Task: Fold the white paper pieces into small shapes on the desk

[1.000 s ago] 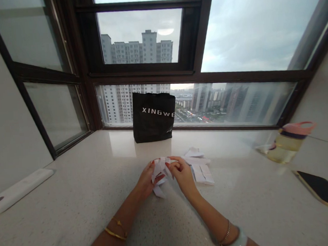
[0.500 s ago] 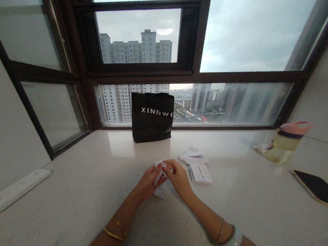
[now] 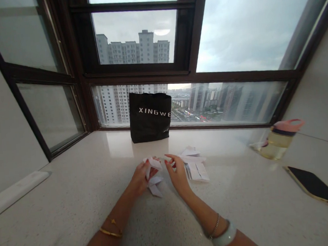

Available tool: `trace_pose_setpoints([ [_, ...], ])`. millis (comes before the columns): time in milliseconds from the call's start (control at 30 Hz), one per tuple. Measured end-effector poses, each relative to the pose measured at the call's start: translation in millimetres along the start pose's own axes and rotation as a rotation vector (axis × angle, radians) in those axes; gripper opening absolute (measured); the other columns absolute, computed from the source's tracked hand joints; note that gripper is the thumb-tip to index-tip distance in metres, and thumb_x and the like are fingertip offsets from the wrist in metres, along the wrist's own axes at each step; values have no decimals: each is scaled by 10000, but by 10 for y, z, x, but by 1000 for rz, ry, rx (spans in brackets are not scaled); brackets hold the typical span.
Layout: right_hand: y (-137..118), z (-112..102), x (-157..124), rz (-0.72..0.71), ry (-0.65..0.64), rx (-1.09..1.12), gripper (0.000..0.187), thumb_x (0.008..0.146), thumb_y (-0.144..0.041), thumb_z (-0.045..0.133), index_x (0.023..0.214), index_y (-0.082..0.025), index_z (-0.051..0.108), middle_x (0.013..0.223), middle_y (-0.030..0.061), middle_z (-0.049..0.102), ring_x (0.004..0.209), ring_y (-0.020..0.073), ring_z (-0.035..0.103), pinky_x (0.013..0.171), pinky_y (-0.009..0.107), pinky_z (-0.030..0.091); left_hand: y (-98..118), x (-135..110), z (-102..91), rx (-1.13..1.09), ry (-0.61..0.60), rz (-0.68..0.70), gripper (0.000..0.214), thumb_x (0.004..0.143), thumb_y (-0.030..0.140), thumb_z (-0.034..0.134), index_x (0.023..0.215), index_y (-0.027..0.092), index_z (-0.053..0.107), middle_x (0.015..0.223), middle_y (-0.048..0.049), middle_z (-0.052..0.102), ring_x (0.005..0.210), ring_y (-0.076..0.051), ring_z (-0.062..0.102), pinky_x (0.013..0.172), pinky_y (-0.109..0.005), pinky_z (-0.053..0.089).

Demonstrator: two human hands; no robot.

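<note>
A folded piece of white paper [image 3: 154,164] is pinched in my left hand [image 3: 141,178], low over the pale countertop. Below that hand lies another folded white paper [image 3: 155,190], partly covered by the fingers. My right hand [image 3: 177,172] is apart from the held paper, its fingers curved with a gap between thumb and forefinger and nothing visible in them. Just right of it lies a loose pile of white papers [image 3: 197,172], some of them folded.
A black bag [image 3: 149,124] with white lettering stands against the window. To the right are a bottle with a pink lid [image 3: 279,142] and a dark-screened phone [image 3: 316,186]. A long white device [image 3: 18,191] lies at the left by the wall.
My right hand has let go of the paper and drawn away to the right. The left hand keeps the paper and has shifted slightly left. The view has turned a little.
</note>
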State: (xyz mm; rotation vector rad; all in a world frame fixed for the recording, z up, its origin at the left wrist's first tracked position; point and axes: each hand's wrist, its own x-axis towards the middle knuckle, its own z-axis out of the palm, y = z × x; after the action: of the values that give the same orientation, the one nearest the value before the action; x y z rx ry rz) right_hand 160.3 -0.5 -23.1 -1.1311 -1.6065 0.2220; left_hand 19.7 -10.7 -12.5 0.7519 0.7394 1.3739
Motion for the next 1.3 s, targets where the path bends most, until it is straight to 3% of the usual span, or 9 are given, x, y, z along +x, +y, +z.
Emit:
trace_pose_setpoints([
  [100,30,39,-50,-4,-163,-170,271,760,-357,520,950,-180,599,835,71,559,801,197,482,717,321,366,84,105,-133,-65,171,151,169,816,204,482,923,117,580,960,-100,645,803,-145,625,744,-256,488],
  [233,22,112,-148,46,-467,-340,299,533,-353,732,776,-213,630,886,65,573,865,226,478,707,318,349,119,170,-236,-56,193,202,185,816,191,470,942,102,572,974,-118,643,843,-163,622,759,-270,485],
  [367,1,122,-122,206,-613,-26,213,570,-306,694,678,-187,555,656,-8,575,623,129,500,558,240,355,97,183,-263,-27,202,182,196,793,189,502,951,98,575,948,-123,650,827,-165,619,726,-261,481],
  [500,-89,40,-6,362,-521,447,275,665,-435,571,594,-189,470,484,-49,523,391,64,403,404,198,305,60,143,-208,-26,152,154,225,758,220,558,955,117,592,926,-96,653,776,-145,612,694,-236,466],
  [633,-190,-42,44,417,-482,589,356,659,-523,545,589,-178,490,425,-51,520,283,31,285,312,190,212,-26,43,-53,23,-12,75,364,720,335,605,1013,120,596,862,-85,657,669,-134,588,620,-230,443],
  [767,-166,-35,38,411,-504,582,365,645,-531,552,609,-170,512,485,-29,588,269,33,320,281,182,210,-72,-38,61,3,-167,16,442,727,376,591,1081,113,576,914,-114,642,616,-121,548,618,-250,422],
  [900,-90,-12,49,395,-518,500,355,643,-520,552,604,-167,529,454,-36,583,249,40,327,259,178,209,-46,-58,77,-56,-262,-54,427,763,373,549,1094,105,565,1041,-152,598,758,-165,559,703,-285,417],
  [1100,-71,-30,40,402,-526,427,368,650,-519,547,575,-159,539,457,-21,600,237,45,361,241,167,222,-38,-52,61,-100,-288,-113,393,804,365,485,1060,80,574,1047,-153,585,850,-189,555,781,-311,414],
  [1300,-45,-24,35,450,-550,424,421,645,-563,531,559,-152,550,457,1,615,238,55,389,245,172,277,-51,-52,68,-94,-313,-174,425,784,445,488,1004,97,593,978,-116,599,755,-143,563,764,-278,433],
])
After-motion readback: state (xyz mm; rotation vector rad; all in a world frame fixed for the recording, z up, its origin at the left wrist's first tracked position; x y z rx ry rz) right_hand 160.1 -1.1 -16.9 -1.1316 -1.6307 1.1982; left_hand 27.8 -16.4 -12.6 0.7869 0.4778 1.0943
